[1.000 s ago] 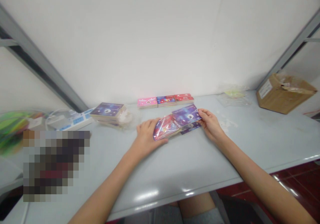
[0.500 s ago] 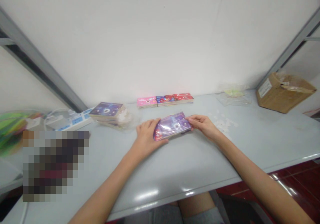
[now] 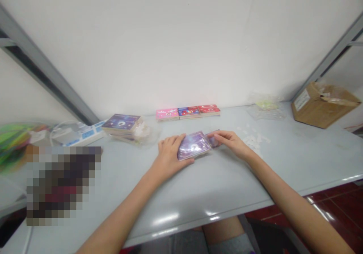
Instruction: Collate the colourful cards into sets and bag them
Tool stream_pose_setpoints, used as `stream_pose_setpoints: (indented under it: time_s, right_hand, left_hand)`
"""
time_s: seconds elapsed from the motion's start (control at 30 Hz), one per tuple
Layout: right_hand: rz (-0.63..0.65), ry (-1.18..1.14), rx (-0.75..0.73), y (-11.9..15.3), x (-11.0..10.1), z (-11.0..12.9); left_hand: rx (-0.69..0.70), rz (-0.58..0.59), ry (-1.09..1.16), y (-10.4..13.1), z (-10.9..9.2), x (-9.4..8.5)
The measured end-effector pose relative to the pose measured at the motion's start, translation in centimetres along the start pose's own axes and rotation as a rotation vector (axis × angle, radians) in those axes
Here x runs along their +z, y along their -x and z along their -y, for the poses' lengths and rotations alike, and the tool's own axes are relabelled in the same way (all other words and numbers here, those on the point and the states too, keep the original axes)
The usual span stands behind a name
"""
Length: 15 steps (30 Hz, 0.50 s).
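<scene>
A stack of purple printed cards (image 3: 195, 147) with a glossy, see-through plastic cover lies on the table in front of me. My left hand (image 3: 170, 151) is wrapped around its left end, fingers over the far side and thumb along the near edge. At the right end, my right hand (image 3: 228, 142) pinches a dark purple card (image 3: 214, 139) between thumb and fingertips. That card juts out beyond the stack; whether it still lies partly inside the plastic is not clear.
Behind stand pink, blue and red card stacks (image 3: 188, 112). Left are a purple-topped card stack (image 3: 121, 122), crumpled plastic (image 3: 143, 131) and a power strip (image 3: 89, 133). Right are white scraps (image 3: 253, 138), clear plastic bags (image 3: 266, 110) and a cardboard box (image 3: 320, 106). A pixelated patch covers the lower left.
My right hand has shifted slightly right relative to the stack, and the dark purple card now sticks out at its right end. My left hand keeps its hold.
</scene>
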State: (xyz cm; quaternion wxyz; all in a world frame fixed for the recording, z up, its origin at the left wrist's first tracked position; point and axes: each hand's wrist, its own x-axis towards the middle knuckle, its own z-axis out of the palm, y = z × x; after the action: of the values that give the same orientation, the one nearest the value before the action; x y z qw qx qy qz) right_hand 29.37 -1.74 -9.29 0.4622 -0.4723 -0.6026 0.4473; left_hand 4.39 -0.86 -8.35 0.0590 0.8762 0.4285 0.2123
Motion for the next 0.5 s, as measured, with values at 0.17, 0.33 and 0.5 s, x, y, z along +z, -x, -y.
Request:
stream_pose_setpoints:
  time_s: [0.17,0.33,0.5]
  right_hand:
    - [-0.299,0.348,-0.021,-0.7,-1.9,-2.0]
    - [-0.307,0.837,0.068,-0.9,-1.9,-3.4]
    - [-0.271,0.902,0.126,-0.7,-1.4,-3.5]
  left_hand:
    - [-0.064,-0.057,-0.001,-0.1,0.4,0.1]
    - [-0.074,-0.078,-0.006,-0.1,0.7,0.1]
    - [-0.074,-0.076,0.005,-0.1,0.7,0.1]
